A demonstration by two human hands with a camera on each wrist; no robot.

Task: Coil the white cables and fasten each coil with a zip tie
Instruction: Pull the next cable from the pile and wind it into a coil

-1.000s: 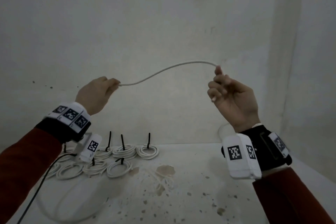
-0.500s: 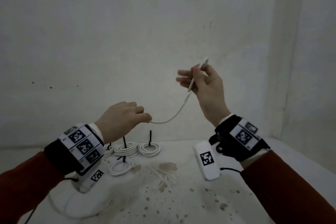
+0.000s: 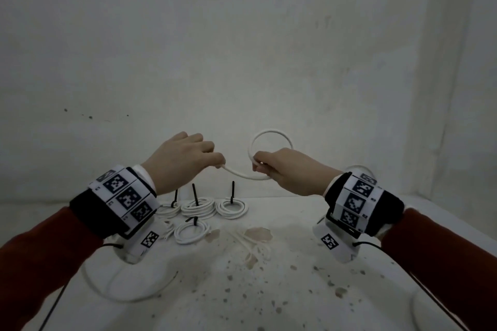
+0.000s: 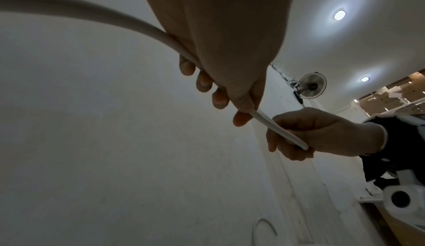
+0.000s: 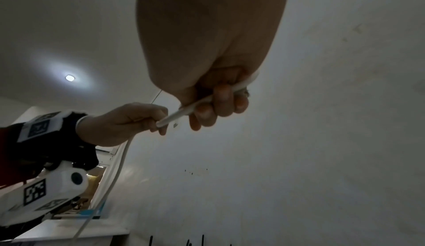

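Note:
I hold one white cable (image 3: 271, 133) in the air above the white table (image 3: 295, 298). My right hand (image 3: 279, 166) grips the cable where it closes into one upright round loop. A short span of cable (image 3: 239, 172) runs from there to my left hand (image 3: 188, 156), which pinches it between thumb and fingers. In the left wrist view the cable (image 4: 96, 13) passes through my left hand (image 4: 230, 93) to my right hand (image 4: 306, 133). The right wrist view shows my right hand's fingers (image 5: 218, 101) curled round the cable (image 5: 241, 85), and the slack (image 5: 115, 177) hanging below my left hand (image 5: 128, 121).
Several finished white coils (image 3: 200, 207) with upright black zip ties (image 3: 194, 193) lie at the table's back left. White zip ties (image 3: 250, 242) lie loose mid-table near a brown stain (image 3: 258, 232). Slack cable (image 3: 129, 293) curves on the table under my left arm. A wall stands close behind.
Both hands came down and closer together. The cable, stretched between them a second ago, is now bent into one round loop at my right hand.

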